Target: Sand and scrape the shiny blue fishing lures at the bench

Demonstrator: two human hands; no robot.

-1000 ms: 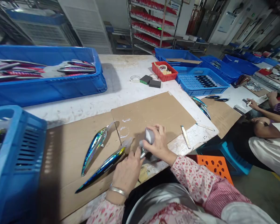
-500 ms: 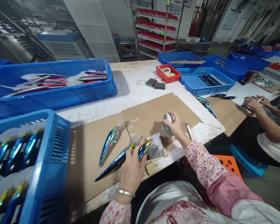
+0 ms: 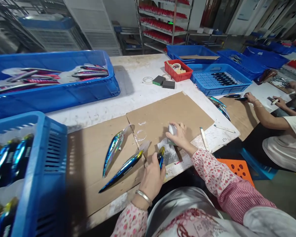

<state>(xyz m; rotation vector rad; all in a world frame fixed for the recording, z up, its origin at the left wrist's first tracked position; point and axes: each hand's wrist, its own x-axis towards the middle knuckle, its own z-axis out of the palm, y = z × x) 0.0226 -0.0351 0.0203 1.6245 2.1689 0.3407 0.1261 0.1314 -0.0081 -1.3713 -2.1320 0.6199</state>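
Note:
My left hand (image 3: 151, 176) is closed around a blue fishing lure (image 3: 161, 154) with a yellow end, near the table's front edge; the palm hides part of the lure. In my right hand (image 3: 180, 135) is a sanding sponge (image 3: 172, 129), grey-white on its visible face, gripped between thumb and fingers. Below it lies a worn grey sheet (image 3: 172, 154), which the lure's yellow end partly overlaps. Two more lures rest on the cardboard (image 3: 88, 154) to the left: a shiny blue-silver lure (image 3: 114, 148) and a blue-yellow lure (image 3: 125, 167).
A light blue crate (image 3: 53, 148) of lures stands at left, a long blue bin (image 3: 84, 92) behind it. Dark sanding blocks (image 3: 168, 84), a red box (image 3: 180, 77) and a blue basket (image 3: 212, 89) sit farther back. A white-handled tool (image 3: 204, 138) lies right; a co-worker's arm (image 3: 266, 113) is beyond.
My left hand has moved right with its lure, away from the blue-yellow lure on the cardboard. My right hand has come down closer to the grey sheet. The co-worker's hand has shifted toward their lures.

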